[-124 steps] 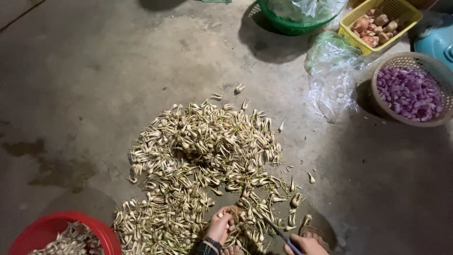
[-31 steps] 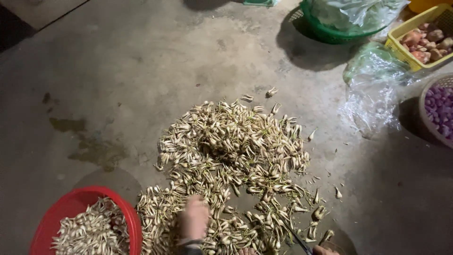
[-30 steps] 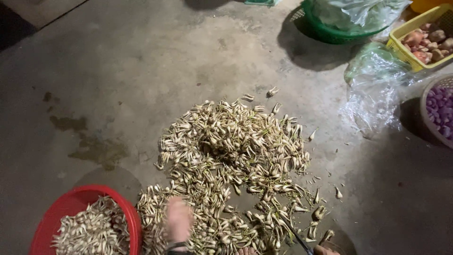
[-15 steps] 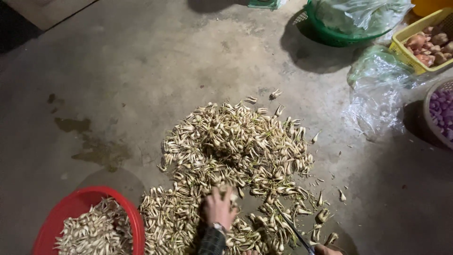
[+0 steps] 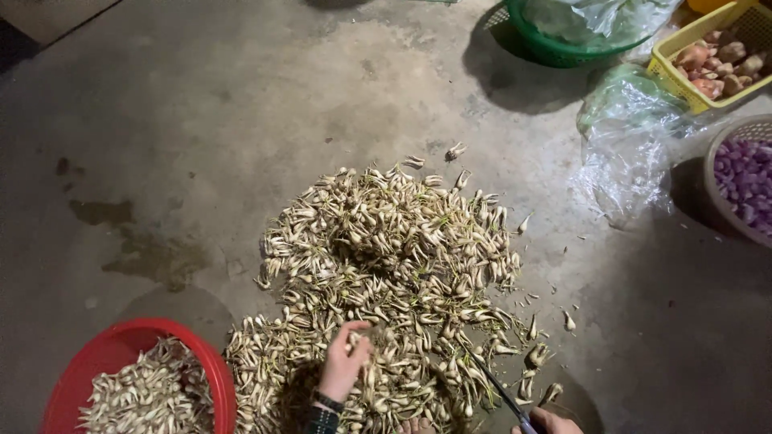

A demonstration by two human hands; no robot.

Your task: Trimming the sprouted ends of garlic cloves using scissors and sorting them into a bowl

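A wide heap of small pale bulbs (image 5: 394,257) with roots and stems lies on the concrete floor. My left hand (image 5: 344,363) rests on the near part of the heap, fingers curled around one or two small bulbs. My right hand (image 5: 548,421) shows only at the bottom edge and grips a thin dark knife (image 5: 497,387) whose blade points up-left into the heap. A red basin (image 5: 213,378) at the bottom left holds several of the same bulbs.
A green basket (image 5: 547,48) with a plastic bag stands at the top right, next to a yellow crate (image 5: 671,76) of brownish bulbs. A clear plastic bag (image 5: 635,145) lies on the floor beside a round basket (image 5: 712,201) of purple bulbs. Damp stains (image 5: 145,249) mark the floor at left.
My left hand went left toward the red basin, then came back onto the heap and curled on small bulbs. The view drifted slightly left.
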